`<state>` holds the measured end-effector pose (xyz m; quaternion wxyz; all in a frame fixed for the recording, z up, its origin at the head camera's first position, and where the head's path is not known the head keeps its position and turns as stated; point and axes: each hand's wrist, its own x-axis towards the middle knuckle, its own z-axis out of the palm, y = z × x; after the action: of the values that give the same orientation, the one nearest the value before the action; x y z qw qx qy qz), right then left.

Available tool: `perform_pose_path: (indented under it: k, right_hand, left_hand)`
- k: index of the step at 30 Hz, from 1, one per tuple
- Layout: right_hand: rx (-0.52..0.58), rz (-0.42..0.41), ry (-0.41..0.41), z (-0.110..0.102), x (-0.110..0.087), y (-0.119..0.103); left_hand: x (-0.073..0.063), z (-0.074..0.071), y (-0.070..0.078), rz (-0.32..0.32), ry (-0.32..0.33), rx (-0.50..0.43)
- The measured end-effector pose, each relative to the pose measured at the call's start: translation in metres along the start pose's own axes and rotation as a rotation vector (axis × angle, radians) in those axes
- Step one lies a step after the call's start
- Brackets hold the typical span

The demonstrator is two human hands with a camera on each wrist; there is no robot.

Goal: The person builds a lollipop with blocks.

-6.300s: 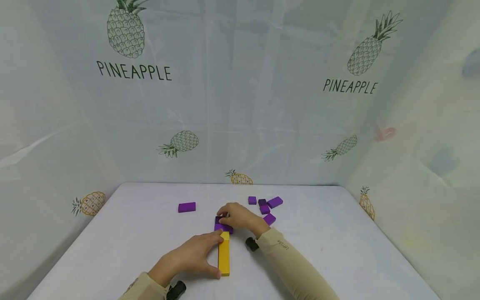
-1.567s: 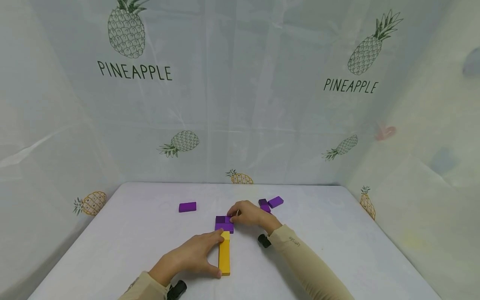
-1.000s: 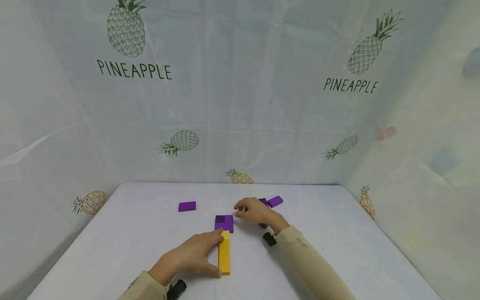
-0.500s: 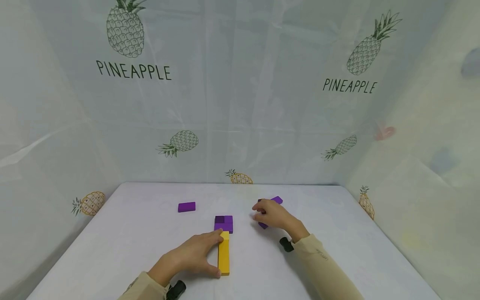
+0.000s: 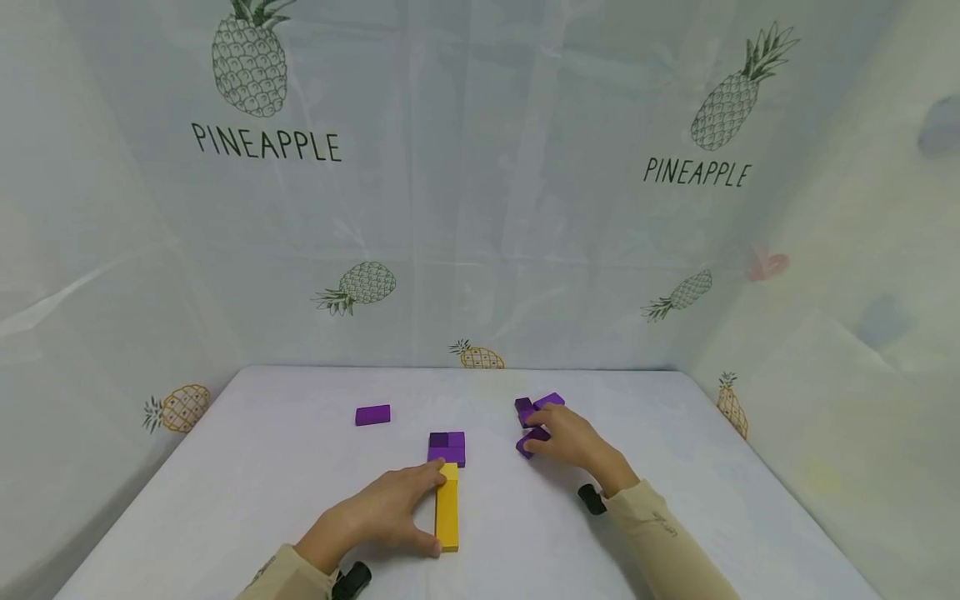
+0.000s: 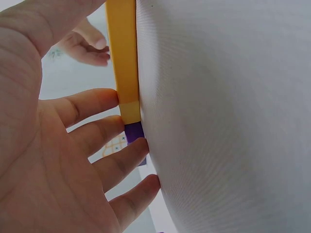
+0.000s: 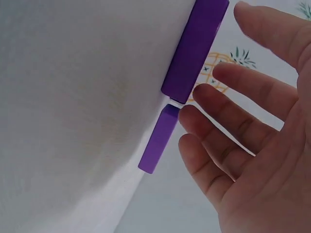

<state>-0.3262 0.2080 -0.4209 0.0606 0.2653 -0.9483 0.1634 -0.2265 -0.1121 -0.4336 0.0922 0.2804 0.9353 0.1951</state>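
In the head view my left hand [image 5: 386, 504] spans a yellow bar [image 5: 447, 517] with a lighter far end. Its thumb is by the near end and its fingertips touch the far end; the left wrist view shows these fingers straight along the bar's side. Just beyond lies a compact square of purple blocks [image 5: 447, 450]. On the right, my right hand [image 5: 570, 437] hovers with parted thumb and fingers about a purple block [image 7: 194, 53], partly hidden in the head view. The right wrist view shows a gap between the thumb and that block.
Behind the right hand lie more purple blocks [image 5: 523, 406], one of them a slanted purple block [image 5: 551, 400]. A single purple block [image 5: 372, 415] lies at the far left of the white table [image 5: 225, 500]. A pineapple-print curtain [image 5: 480, 208] rises behind the table.
My right hand let go at the purple square and moved right to the loose blocks. A small purple cube left the back right, and the square gained a cube. The left hand stayed put.
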Motion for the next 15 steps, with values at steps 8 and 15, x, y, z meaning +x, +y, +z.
perform_pose_path:
  k: [8, 15]
  right_hand:
    - [-0.02, 0.056, -0.022, -0.0002, -0.003, -0.0019]
    - [0.016, 0.037, -0.035, 0.004, -0.002, -0.0061]
  left_hand:
    - [-0.0019, -0.0005, 0.0014, 0.017, 0.012, -0.006]
    - [-0.0027, -0.0017, 0.0009, 0.018, 0.009, -0.003]
